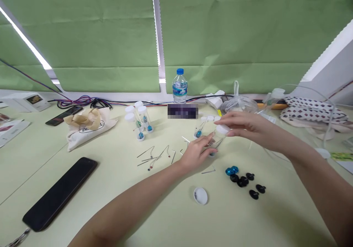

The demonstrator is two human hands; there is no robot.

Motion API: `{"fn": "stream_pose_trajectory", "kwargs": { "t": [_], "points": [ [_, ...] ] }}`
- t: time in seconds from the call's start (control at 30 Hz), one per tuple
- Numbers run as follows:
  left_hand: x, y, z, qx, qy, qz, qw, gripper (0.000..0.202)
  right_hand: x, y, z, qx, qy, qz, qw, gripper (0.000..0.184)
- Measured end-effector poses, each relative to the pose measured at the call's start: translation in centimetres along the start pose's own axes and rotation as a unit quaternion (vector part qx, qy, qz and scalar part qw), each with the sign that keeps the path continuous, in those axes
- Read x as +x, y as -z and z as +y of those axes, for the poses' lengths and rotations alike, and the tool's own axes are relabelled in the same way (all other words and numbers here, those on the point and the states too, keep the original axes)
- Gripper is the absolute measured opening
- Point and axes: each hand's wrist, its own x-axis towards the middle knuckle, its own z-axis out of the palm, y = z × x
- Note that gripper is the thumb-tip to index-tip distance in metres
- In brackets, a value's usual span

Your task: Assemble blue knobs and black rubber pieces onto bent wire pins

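My left hand (pixel 195 153) is closed around a clear plastic tube (pixel 217 142), which tilts up to the right; a blue piece shows near its lower end. With its fingertips my right hand (pixel 246 128) pinches the white cap (pixel 222 130) at the tube's upper end. Whether the cap is fully seated I cannot tell. Just behind my left hand stands another tube with a blue piece (pixel 198 133) inside, partly hidden. Several white caps (pixel 210 118) lie beyond. Hex keys and thin bent metal rods (pixel 154 158) are spread to the left of my left hand.
Several capped tubes (pixel 140 120) stand at left centre. Blue and black knobs (pixel 242 181) lie at right, near an upturned white lid (pixel 200 196). A black phone (pixel 60 193), a cloth pouch (pixel 91 125) and a water bottle (pixel 179 87) are also on the table.
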Motion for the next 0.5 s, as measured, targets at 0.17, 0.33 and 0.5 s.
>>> {"fn": "stream_pose_trajectory", "kwargs": {
  "t": [0.17,0.33,0.5],
  "points": [
    [0.1,0.1,0.3,0.001,0.013,-0.005,1.0,0.03,0.0,-0.9,-0.4,-0.057,-0.004,-0.024,0.998,0.033],
    [0.1,-0.1,0.4,-0.01,0.016,-0.003,1.0,0.027,-0.3,-1.1,-0.5,-0.099,0.002,-0.016,0.995,0.034],
    [0.0,-0.3,0.6,0.002,0.029,-0.001,1.0,0.029,-0.4,-1.4,-1.0,-0.134,0.023,-0.004,0.991,0.035]
  ]
}}
